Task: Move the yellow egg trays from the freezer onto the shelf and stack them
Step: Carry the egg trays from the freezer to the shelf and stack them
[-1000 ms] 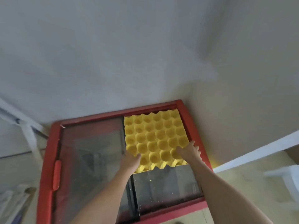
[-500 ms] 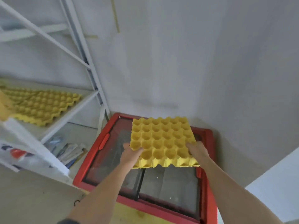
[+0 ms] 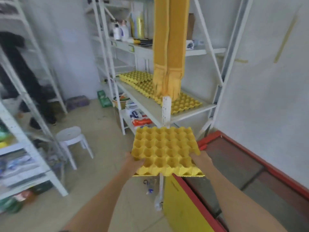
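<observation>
Trays: one yellow tray (image 3: 165, 148) is held in mid-air, roughly level, cups up, in front of the person, just left of the freezer & below the shelf's near corner.

Rack (image 3: 215, 67), white metal, fills the centre w/ angled posts. Its mid shelf (image 3: 192, 113) carries more trays (image 3: 145, 84) laid in a row from back to front, overlapping; can't tell how many layers. Two long yellow cloth strips (image 3: 168, 47) hang down in front, fringed ends touching those trays. Upper level has bottles (image 3: 119, 30) & misc items, blurred.

Freezer (image 3: 242, 173) at lower right: red rim, dark glass lids, yellow front panel.

2nd rack (image 3: 30, 114) on the left, blurred, dark clothing hanging behind it. White stool (image 3: 71, 138) on the floor between racks.

Hands: left hand (image 3: 133, 162) grips the held tray's near-left corner, fingers under, thumb on the rim. Right hand (image 3: 201, 159) grips the near-right edge the same way. Both closed on it, forearms reaching fwd.
</observation>
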